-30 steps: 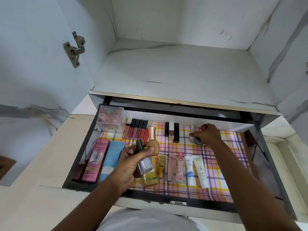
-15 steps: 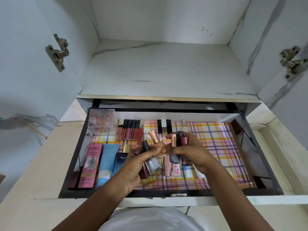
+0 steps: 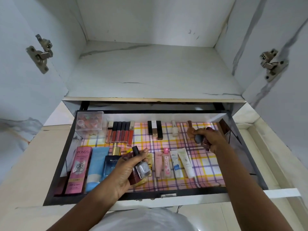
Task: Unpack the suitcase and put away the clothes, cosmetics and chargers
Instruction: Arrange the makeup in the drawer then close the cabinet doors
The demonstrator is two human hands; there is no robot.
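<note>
- Left hand [image 3: 128,165]: fingers curled round a silver nail polish bottle [image 3: 141,165] over the open drawer [image 3: 66,147].
- Right hand [image 3: 210,139]: fingers clutching small dark bottles [image 3: 199,139] at the drawer's back right, beside a tan bottle [image 3: 190,130].

The left hand [image 3: 128,165] hides the blue box's [image 3: 110,165] lower label.

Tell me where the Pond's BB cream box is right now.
In the head view, the Pond's BB cream box lies at the drawer's front left, beside the blue tube.
</note>
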